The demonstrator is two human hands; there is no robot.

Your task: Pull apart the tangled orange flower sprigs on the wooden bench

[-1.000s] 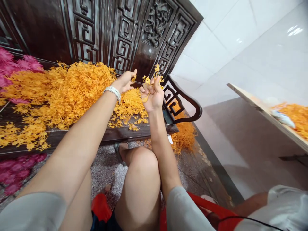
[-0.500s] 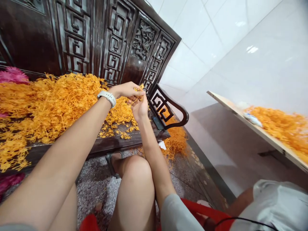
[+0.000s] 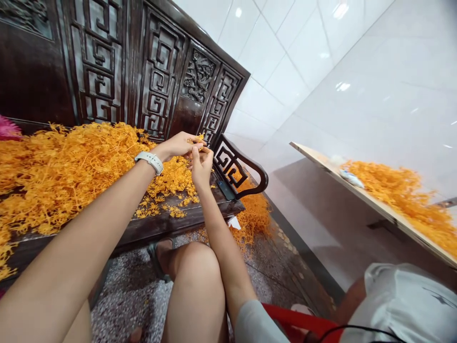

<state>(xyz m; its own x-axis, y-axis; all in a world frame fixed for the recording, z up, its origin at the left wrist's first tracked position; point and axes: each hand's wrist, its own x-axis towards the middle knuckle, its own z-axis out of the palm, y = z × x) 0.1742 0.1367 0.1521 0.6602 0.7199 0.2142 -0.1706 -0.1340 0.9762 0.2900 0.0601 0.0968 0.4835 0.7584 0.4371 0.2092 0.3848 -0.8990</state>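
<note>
over the bench (image 3: pixel 160 227), both hands (image 3: pixel 177 146) (image 3: pixel 202 167) pinch orange sprigs (image 3: pixel 199 138)

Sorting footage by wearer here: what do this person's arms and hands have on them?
The left hand is bare, with a white strap wristband at its wrist. The right hand is also bare, and that arm ends in a short grey sleeve.

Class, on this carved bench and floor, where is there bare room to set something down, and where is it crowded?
Bare: the bench's front edge, below the scattered orange sprigs; the terrazzo floor left of the knee. Crowded: the seat left of the hands, heaped with sprigs.
</note>
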